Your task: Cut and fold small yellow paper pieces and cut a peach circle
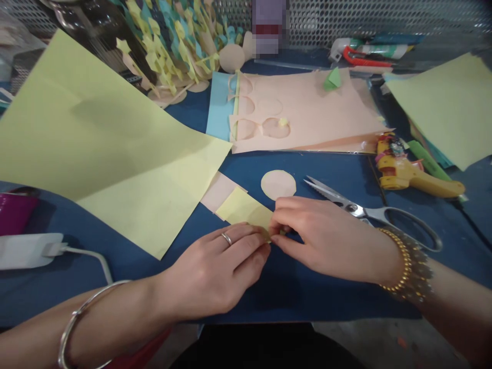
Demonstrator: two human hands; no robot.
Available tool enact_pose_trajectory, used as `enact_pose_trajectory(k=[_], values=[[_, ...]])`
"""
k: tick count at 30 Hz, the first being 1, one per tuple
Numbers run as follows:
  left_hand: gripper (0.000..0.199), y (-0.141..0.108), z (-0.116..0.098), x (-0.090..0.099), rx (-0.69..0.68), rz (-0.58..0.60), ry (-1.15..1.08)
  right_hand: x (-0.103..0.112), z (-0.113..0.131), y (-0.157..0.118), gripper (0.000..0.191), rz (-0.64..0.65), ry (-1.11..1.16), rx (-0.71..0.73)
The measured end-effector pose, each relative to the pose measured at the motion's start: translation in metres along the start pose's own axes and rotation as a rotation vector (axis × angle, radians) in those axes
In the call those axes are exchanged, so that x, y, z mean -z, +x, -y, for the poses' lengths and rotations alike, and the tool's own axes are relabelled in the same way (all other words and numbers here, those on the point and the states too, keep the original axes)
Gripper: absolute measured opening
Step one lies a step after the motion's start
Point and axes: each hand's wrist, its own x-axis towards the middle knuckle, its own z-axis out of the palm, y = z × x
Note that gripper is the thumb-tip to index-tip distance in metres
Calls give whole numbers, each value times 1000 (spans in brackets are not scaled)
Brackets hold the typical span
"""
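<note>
Two hands pinching: my left hand (213, 271) and right hand (326, 241) grip light, flimsy yellow paper (244, 209), best held by its near edge.

Left hand (215, 271), right hand (326, 241), fingers (280, 233) meeting

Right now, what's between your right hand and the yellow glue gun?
In the head view, the scissors lie between your right hand and the glue gun, on the blue surface.
</note>
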Motion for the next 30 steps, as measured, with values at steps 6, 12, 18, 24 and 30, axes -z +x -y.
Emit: enact_pose_trajectory(k=[6,12,18,24,30], values=[[13,5,0,1,41,-28,-4,0,-5,1,13,-4,40,31],[11,4,-1,-1,104,-37,-74,4,-14,-1,11,29,68,88],[16,6,-3,-1,238,2,-123,2,-11,-6,11,27,6,118],[13,12,-6,1,281,10,-163,-1,-11,-8,12,-15,-17,164],[16,12,-1,3,205,100,-110,-5,-9,-10,8,-64,-30,170]])
